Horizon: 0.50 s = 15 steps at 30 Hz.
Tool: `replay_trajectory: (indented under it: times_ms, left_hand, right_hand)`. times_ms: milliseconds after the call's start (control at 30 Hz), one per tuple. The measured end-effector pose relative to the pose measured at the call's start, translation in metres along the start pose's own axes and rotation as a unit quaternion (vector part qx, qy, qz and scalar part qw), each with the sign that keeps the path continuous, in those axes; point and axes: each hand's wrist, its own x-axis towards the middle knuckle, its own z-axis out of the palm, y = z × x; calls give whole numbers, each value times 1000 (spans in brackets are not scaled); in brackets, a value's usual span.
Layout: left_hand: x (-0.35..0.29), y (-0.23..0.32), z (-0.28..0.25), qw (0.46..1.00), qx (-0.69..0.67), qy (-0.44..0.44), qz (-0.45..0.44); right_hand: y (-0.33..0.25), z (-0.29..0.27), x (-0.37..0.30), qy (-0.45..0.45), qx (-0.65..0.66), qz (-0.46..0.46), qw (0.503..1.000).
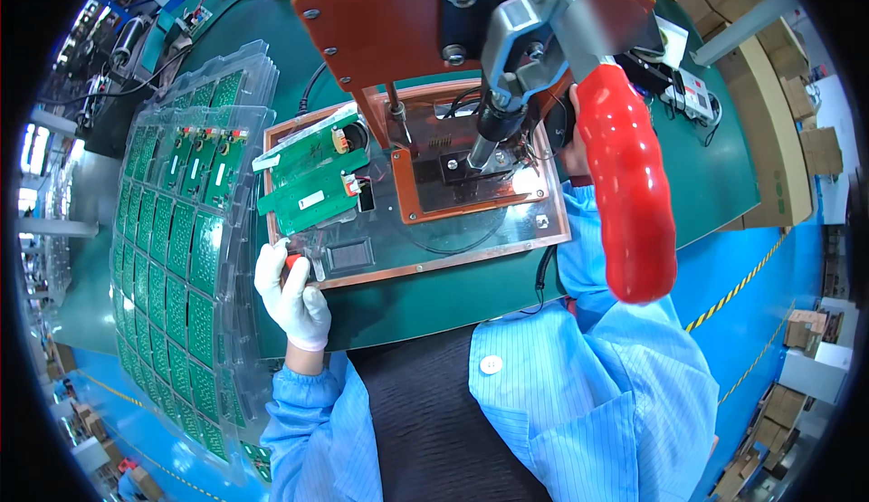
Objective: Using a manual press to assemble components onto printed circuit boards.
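My left hand [297,301], in a white glove, is at the front left corner of a clear-topped test fixture [434,265] with a copper-coloured frame. Its bent fingers close round a small red part [292,261]. My right hand [576,152] is at the fixture's right side, mostly hidden behind a long red grip [626,185]; its fingers do not show. That grip belongs to a toggle clamp [520,36] on an orange press [389,18]. Two green circuit boards [312,196] with small connectors lie on the fixture's left part, one behind the other.
Stacked clear plastic trays [258,126] with many green boards stand at the left of the green table [398,316]. A small white-and-grey device [690,93] with cables sits at the back right. Cardboard boxes [724,0] stand beyond the table's right end.
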Motion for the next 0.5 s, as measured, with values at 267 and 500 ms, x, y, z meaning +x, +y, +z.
replay_trajectory:
  times_ms: [267,500]
  left_hand:
    - [9,1,-2,990,-45,-36,-128]
    - [8,2,-2,998,-27,22,-61]
  right_hand:
    - [-2,1,-1,-33,-24,-28,999]
    - [-2,9,-7,-40,-42,-31,998]
